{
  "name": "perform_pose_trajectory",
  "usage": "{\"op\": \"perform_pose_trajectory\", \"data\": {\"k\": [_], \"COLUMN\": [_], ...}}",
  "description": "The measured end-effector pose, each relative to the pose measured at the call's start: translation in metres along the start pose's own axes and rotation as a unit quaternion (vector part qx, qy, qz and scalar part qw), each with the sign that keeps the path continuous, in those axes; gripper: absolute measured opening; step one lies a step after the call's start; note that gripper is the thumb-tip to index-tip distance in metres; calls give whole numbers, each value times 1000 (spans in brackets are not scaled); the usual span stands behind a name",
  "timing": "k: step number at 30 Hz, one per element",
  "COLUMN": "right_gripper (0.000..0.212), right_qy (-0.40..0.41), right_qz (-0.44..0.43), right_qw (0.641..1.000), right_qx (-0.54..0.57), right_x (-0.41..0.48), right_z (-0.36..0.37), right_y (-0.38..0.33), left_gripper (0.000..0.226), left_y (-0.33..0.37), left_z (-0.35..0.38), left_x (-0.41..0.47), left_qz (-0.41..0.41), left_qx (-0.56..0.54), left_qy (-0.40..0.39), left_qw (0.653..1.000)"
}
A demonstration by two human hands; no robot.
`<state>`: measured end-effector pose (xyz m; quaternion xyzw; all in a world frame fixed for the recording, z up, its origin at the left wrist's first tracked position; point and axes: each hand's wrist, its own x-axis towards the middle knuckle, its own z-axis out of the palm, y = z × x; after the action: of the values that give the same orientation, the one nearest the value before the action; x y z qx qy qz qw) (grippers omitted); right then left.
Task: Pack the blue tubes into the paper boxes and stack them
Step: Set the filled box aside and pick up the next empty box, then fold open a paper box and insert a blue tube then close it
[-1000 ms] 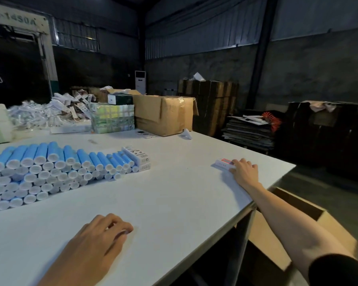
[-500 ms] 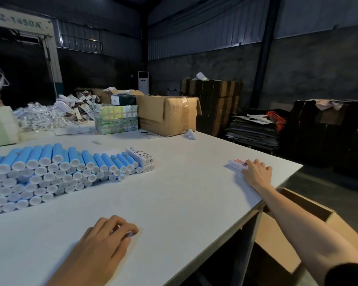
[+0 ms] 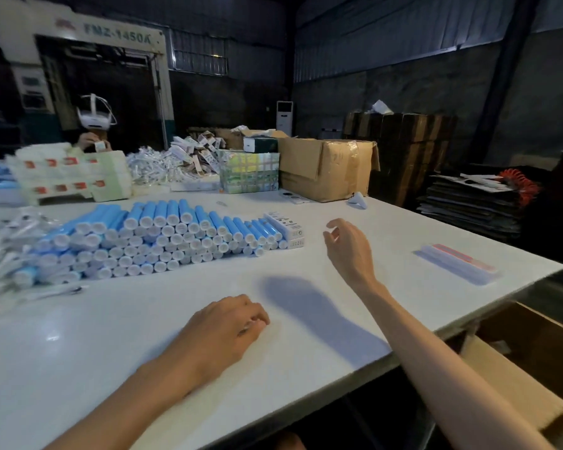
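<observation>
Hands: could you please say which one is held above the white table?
The right hand, hovering near the white-capped blue tubes; the left hand rests on the white table.

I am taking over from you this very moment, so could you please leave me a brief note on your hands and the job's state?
Left hand: rests on the white table, fingers loosely curled, nothing seen in it.
Right hand: open, empty, raised above the table near the paper boxes.
Blue tubes: stacked pile on the table's left half; the boxes lie against its right end.
Done: cannot tell whether those boxes are filled.
Left: box the tubes, then stack the boxes.
</observation>
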<state>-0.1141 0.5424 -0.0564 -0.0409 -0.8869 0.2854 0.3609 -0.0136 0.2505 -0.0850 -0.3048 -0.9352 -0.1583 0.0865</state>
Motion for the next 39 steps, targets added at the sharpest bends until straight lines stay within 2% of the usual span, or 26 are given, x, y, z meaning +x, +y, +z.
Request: {"op": "perform_pose_trajectory", "data": {"k": [3, 6, 10, 13, 19, 22, 25, 27, 29, 33, 34, 36, 37, 39], "right_gripper": [9, 10, 11, 12, 15, 17, 15, 15, 15, 13, 13, 13, 12, 13], "right_qy": [-60, -131, -249, -302, -348, -348, -355, -358, -356, -355, -354, -345, -338, -324], "right_qz": [-56, -112, -120, -106, -106, -89, -79, -83, -88, -81, -76, -65, -59, -47], "right_qw": [989, 960, 919, 901, 889, 889, 882, 877, 876, 871, 870, 871, 874, 878], "right_qx": [122, 219, 283, 291, 277, 285, 301, 310, 313, 329, 335, 343, 345, 349], "right_x": [-29, -67, -113, -136, -153, -150, -149, -150, -151, -150, -149, -149, -147, -139], "right_z": [42, 80, 120, 140, 160, 161, 159, 158, 158, 156, 155, 152, 149, 142], "right_y": [-79, -156, -227, -250, -250, -248, -247, -247, -247, -248, -247, -248, -249, -251], "left_gripper": [18, 19, 18, 21, 52, 61, 52, 43, 44, 39, 43, 67, 74, 84], "left_y": [-9, -31, -69, -93, -128, -137, -136, -135, -134, -132, -134, -131, -131, -130], "left_z": [-20, -41, -64, -79, -107, -113, -110, -108, -108, -109, -111, -119, -123, -130], "left_x": [-9, -34, -79, -114, -164, -176, -177, -173, -171, -163, -160, -151, -144, -127], "left_qz": [-48, -131, -262, -352, -512, -536, -545, -540, -531, -502, -497, -490, -478, -446], "left_qx": [9, 47, 146, 238, 386, 387, 389, 398, 397, 326, 271, 122, 62, 12], "left_qy": [21, 42, 72, 76, 31, -37, -90, -80, -67, -52, -18, 59, 97, 139], "left_qw": [999, 989, 951, 902, 767, 749, 737, 737, 746, 799, 824, 861, 871, 884]}}
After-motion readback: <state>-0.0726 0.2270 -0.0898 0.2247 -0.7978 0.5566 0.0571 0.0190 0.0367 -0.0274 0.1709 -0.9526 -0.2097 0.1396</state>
